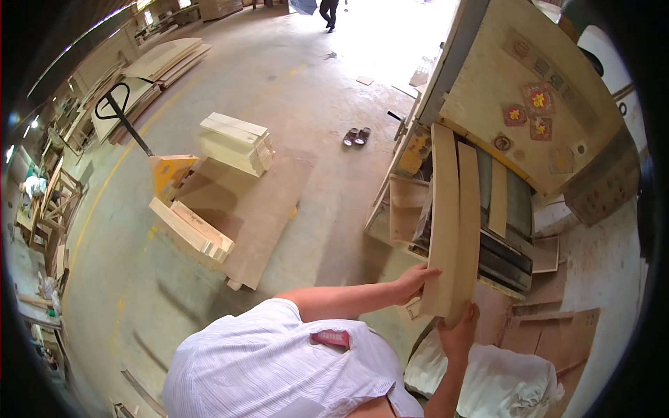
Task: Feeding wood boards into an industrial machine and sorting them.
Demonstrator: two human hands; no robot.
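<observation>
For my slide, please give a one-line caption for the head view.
Both hands, left hand and right hand, hold two curved wooden boards at a workshop machine, a pallet jack behind.

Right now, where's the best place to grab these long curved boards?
At their near ends, from below, I'd judge. The boards stand long and narrow, leaning into the machine. The left hand already steadies the left edge and the right hand cups the bottom end, one hand per side against twisting.
</observation>
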